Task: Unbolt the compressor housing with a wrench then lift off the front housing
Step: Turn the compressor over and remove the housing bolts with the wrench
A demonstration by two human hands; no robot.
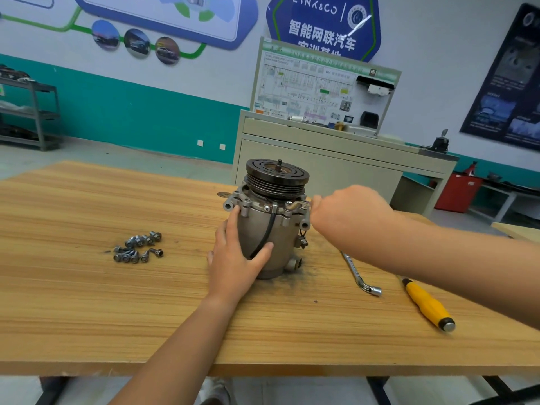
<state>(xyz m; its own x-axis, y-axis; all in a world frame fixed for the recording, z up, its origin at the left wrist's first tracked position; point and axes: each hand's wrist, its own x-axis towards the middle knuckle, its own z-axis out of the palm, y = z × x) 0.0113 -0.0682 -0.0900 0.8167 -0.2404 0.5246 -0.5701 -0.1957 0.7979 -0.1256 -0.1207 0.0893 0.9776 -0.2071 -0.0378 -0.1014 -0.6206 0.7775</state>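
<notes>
Left: heap of loose grey steel bolts (137, 247) on pale wooden tabletop (87, 302), well apart from the rest. Centre: left hand (236, 258) flat, fingers extended, pressing upright grey cast-metal compressor (271, 226). Then right hand (347, 211) clenched around small bent steel wrench (298, 203) at flange. Right: silver L-shaped socket wrench (358, 273), then yellow-handled screwdriver (426, 305), butt toward near edge.

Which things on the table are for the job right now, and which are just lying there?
In the job:
compressor, steadied by the left hand
small wrench at its top flange, gripped by the right hand

Just lying there:
loose bolts
L-shaped socket wrench
yellow-handled screwdriver
</notes>
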